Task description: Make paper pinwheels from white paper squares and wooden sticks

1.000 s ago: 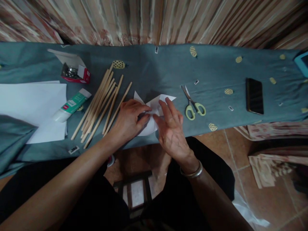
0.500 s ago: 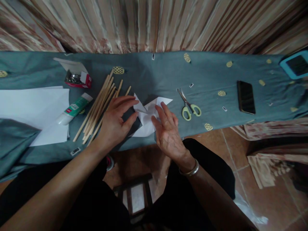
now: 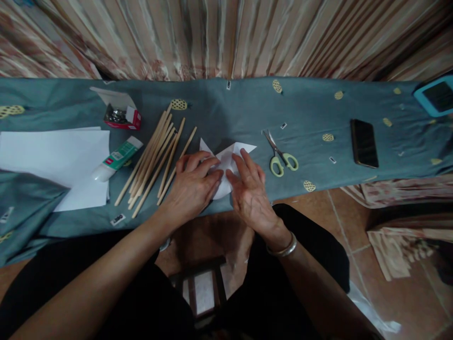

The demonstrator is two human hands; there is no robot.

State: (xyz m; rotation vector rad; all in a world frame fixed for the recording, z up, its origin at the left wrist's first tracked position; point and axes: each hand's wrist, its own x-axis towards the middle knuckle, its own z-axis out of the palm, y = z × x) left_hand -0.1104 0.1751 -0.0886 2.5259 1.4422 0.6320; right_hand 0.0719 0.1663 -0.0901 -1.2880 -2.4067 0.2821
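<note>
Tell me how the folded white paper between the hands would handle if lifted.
The folded white paper is probably light for its size, since it looks like thin sheet. It would likely bend or crumple easily, having no visible backing. Its raised corners suggest the flaps may shift or spring when lifted.

Fingers [image 3: 207, 166] cover part of the folded paper [image 3: 223, 190]; the view's right edge crops a blue device [image 3: 438, 96].

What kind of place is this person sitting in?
Probably a room in a home, with a table used for paper craft: there is a patterned cloth with pineapples on it, a long pleated curtain behind, and scissors beside the folded paper.
</note>
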